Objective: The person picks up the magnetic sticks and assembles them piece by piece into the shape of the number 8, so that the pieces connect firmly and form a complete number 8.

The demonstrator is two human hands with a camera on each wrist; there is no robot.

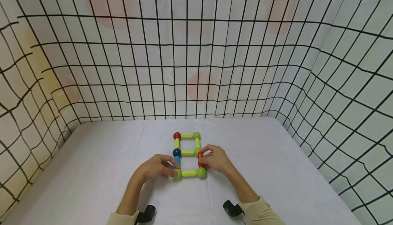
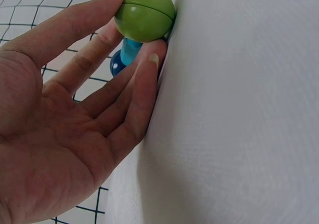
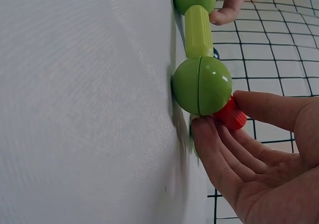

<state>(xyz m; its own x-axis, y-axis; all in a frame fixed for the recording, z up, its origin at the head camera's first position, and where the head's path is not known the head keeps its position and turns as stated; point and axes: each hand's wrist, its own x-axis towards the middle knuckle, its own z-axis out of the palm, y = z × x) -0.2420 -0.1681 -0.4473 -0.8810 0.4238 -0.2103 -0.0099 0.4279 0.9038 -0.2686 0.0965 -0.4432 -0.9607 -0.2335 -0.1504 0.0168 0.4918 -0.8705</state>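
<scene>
A flat ladder shape of rods and balls lies on the white table. Its near left corner is a green ball (image 1: 177,175), which my left hand (image 1: 157,167) holds between thumb and fingers. From that ball a light blue rod (image 2: 131,50) runs to a dark blue ball (image 1: 176,152). On the right side, my right hand (image 1: 216,159) pinches a red rod (image 3: 231,115) beside the near right green ball (image 3: 202,86). A yellow-green rod (image 1: 189,174) joins the two near balls. The far square has a red ball (image 1: 177,135) at its left corner and a green ball (image 1: 196,135) at its right.
The white cloth-covered table (image 1: 107,150) stretches around the shape. Black netting (image 1: 196,44) hangs over pale walls at the back and both sides. Dark wrist-worn devices (image 1: 232,208) sit at both sleeve cuffs.
</scene>
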